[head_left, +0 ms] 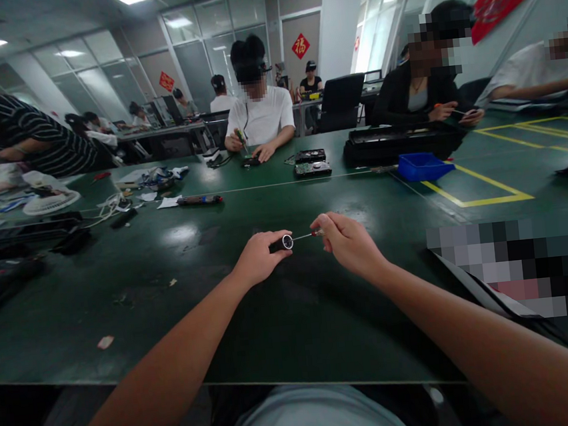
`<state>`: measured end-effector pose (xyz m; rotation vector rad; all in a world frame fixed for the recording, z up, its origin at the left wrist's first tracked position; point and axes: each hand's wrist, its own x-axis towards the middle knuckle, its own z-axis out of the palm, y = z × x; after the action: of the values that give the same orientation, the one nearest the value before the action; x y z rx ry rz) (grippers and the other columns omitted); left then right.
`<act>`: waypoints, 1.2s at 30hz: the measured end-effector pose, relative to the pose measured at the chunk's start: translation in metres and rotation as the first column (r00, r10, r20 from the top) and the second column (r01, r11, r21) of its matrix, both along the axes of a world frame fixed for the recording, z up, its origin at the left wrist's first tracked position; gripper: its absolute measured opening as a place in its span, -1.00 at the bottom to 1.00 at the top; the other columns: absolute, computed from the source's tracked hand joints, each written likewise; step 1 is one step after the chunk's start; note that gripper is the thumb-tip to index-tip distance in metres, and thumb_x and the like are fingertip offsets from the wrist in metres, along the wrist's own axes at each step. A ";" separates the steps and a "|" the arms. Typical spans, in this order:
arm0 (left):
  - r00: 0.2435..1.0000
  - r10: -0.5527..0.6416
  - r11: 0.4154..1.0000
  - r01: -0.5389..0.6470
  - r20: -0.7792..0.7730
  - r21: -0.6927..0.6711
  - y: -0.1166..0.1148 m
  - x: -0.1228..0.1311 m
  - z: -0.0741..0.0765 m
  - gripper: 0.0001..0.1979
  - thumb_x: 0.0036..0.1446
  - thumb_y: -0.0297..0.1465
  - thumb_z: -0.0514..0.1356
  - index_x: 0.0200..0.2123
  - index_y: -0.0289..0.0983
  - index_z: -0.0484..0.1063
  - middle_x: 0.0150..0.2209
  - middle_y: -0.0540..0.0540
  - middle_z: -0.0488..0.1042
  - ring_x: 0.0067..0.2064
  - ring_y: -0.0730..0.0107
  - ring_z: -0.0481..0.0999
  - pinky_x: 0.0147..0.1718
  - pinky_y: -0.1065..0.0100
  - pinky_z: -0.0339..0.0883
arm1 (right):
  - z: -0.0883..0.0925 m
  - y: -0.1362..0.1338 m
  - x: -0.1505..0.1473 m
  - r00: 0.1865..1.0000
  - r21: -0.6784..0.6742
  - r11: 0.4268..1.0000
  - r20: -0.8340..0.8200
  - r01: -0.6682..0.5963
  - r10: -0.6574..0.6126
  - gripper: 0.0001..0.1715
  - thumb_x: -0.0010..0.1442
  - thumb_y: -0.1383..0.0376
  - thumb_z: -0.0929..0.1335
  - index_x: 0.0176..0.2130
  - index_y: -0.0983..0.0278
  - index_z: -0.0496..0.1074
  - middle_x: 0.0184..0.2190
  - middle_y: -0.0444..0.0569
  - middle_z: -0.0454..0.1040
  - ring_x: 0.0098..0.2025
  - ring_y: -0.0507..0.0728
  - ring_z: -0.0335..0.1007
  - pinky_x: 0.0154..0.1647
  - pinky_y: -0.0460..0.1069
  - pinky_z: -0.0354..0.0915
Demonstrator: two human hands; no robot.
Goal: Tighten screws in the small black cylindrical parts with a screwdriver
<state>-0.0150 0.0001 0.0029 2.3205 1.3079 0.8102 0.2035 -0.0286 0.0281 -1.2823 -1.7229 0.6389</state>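
My left hand [258,259] is closed around a small black cylinder with a silver ring end [283,243], held just above the green table [182,303]. My right hand [350,241] pinches a thin screwdriver [311,235] with a red handle, its metal tip pointing into the cylinder's ringed end. Both hands hover over the middle of the table in front of me.
A blue bin [423,166] and a long black case [402,142] lie at the right, with yellow tape lines [494,199] beyond. Two disk drives [312,163] sit farther back. Cables, a white fan [50,202] and black parts clutter the left. Several people work around the table.
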 end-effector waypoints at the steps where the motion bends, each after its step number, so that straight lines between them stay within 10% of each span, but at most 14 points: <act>1: 1.000 0.000 1.000 0.000 -0.002 0.001 0.000 0.000 0.000 -0.62 0.14 -0.33 0.32 0.05 -0.12 0.52 -0.03 -0.09 0.57 -0.02 0.15 0.52 0.05 0.12 0.29 | 0.000 0.000 0.000 1.000 0.003 1.000 0.006 -0.002 0.002 -0.57 0.38 0.06 0.14 -0.26 0.20 0.46 -0.57 -0.13 0.36 -0.47 0.12 0.34 -0.40 0.02 0.22; 17: 1.000 -0.009 1.000 0.009 0.003 -0.010 0.000 0.000 0.001 -0.61 0.13 -0.36 0.33 0.05 -0.14 0.51 -0.01 -0.08 0.57 0.00 0.17 0.52 0.06 0.14 0.28 | -0.007 0.004 0.000 0.992 -0.027 0.999 -0.119 0.046 -0.049 -0.73 0.30 0.18 0.23 -0.04 0.20 0.34 -0.44 -0.13 0.42 -0.42 0.12 0.37 -0.38 0.03 0.26; 23: 1.000 -0.001 1.000 0.001 -0.014 -0.008 0.002 0.000 0.000 -0.61 0.12 -0.37 0.34 0.05 -0.15 0.52 -0.01 -0.10 0.57 0.00 0.15 0.52 0.08 0.11 0.28 | -0.004 0.005 -0.001 0.962 -0.016 0.998 -0.266 -0.063 0.057 -0.75 0.25 0.11 0.31 -0.26 0.24 0.42 -0.37 -0.03 0.51 -0.32 0.13 0.44 -0.22 0.07 0.35; 36: 0.999 -0.023 0.992 0.027 -0.027 0.127 0.006 0.000 0.000 -0.60 0.19 -0.35 0.29 0.11 -0.12 0.45 0.00 -0.07 0.56 0.00 0.19 0.47 0.07 0.08 0.23 | -0.017 0.027 0.004 0.667 -0.325 0.940 -0.724 -0.103 -0.177 -0.72 0.22 0.11 0.37 -0.41 0.23 0.40 -0.52 -0.11 0.37 -0.49 0.06 0.31 -0.34 0.04 0.40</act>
<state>-0.0152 0.0057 0.0025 2.4483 1.2693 0.8825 0.2074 -0.0016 0.0107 -1.0396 -0.9049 1.2803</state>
